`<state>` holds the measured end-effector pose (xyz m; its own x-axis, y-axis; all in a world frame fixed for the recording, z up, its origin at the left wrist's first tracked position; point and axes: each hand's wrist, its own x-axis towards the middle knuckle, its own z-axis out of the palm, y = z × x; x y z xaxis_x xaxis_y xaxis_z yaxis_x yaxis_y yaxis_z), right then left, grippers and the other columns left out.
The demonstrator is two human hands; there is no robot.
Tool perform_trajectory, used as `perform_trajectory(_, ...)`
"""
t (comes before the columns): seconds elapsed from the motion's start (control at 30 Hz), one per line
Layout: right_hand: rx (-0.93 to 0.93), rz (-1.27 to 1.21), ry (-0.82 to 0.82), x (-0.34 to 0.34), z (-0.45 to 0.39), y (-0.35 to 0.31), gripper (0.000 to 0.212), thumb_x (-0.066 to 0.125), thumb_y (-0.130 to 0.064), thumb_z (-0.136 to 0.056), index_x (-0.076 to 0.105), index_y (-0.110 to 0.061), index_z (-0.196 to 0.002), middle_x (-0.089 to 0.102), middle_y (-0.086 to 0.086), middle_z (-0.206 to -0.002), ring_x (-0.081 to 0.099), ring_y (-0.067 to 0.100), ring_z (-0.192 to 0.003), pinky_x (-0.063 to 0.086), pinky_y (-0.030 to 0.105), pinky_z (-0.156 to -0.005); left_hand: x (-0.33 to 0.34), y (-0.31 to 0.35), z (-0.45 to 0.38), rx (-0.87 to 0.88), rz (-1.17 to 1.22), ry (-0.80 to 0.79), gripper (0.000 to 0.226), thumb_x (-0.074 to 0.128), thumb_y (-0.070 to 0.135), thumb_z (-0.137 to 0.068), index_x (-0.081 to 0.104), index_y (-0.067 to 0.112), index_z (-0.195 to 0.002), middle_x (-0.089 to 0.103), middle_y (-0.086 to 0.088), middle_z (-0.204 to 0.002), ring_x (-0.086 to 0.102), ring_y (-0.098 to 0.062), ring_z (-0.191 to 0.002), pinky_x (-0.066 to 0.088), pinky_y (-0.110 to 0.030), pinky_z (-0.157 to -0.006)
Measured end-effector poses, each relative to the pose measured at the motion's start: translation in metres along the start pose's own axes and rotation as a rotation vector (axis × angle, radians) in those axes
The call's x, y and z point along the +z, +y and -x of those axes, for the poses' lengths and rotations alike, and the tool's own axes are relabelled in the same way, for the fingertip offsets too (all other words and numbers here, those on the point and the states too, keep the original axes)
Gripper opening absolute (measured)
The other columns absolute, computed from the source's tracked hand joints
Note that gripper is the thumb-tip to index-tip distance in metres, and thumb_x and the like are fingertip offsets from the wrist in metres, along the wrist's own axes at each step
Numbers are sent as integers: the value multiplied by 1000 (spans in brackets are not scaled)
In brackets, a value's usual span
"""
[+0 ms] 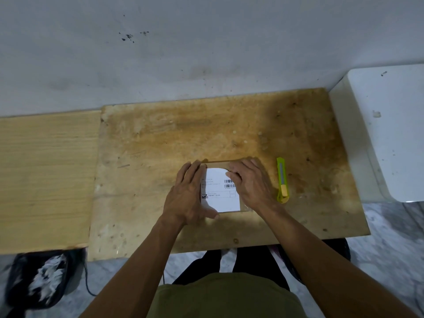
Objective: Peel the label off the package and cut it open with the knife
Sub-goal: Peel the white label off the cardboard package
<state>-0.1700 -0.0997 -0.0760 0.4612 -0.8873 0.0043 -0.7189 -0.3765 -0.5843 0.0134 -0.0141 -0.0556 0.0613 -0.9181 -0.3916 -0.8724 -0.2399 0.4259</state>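
Note:
A flat brown package [218, 162] lies on the stained plywood board [160, 138], mostly covered by a white shipping label [219, 193] with barcodes. My left hand [187, 198] lies flat on the package's left side, thumb along its near edge. My right hand [249, 182] rests on the right side, its fingertips pinching the label's far right corner, which is curled up off the package. A yellow-green utility knife [282, 180] lies on the board just right of my right hand, untouched.
A pale wooden panel [46, 175] adjoins the board on the left. A white box-like object [390, 134] stands to the right. A black bag with white scraps [39, 278] sits on the floor at lower left. The grey wall is close behind.

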Motion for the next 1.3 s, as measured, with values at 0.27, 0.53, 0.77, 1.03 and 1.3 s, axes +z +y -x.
perform_trajectory(0.27, 63, -125, -26, 0, -4, 1, 9, 64, -12, -89, 67, -16, -82, 53, -11, -85, 40, 9, -88, 26, 18, -72, -12, -11, -1, 48, 59, -33, 143, 91, 57, -45, 14, 10, -156, 10, 2, -163, -1, -13, -149, 17, -31, -120)
perform_trajectory(0.53, -24, -140, -140, -11, -6, -1, 7, 63, -11, -90, 67, -11, -84, 61, -3, -86, 40, 12, -87, 26, 18, -69, -12, -10, 0, 44, 74, -14, 146, 92, 55, -40, 17, 8, -155, 13, 2, -162, 2, -13, -149, 21, -27, -116)
perform_trajectory(0.77, -38, -233, -247, -14, -5, 8, 10, 63, -12, -89, 64, -19, -83, 59, -11, -87, 42, 10, -90, 31, 9, -75, -13, -9, 1, 32, 91, -15, 147, 92, 55, -38, 18, 8, -155, 15, 2, -162, 3, -13, -148, 20, -27, -117)
perform_trajectory(1.03, -78, -334, -259, -13, 2, 12, 7, 65, -9, -87, 64, -14, -82, 63, -4, -88, 50, 12, -94, 36, 13, -78, -13, -10, 1, 36, 86, -7, 147, 92, 55, -39, 17, 8, -155, 14, 2, -162, 3, -13, -148, 23, -30, -118)
perform_trajectory(1.3, 30, -343, -130, -11, 11, 1, 18, 69, -28, -89, 67, -17, -75, 67, -5, -76, 55, 7, -78, 39, 20, -74, -13, -11, -1, 55, 124, -31, 146, 95, 49, -40, 16, 8, -156, 11, 3, -163, 1, -12, -147, 16, -22, -113)
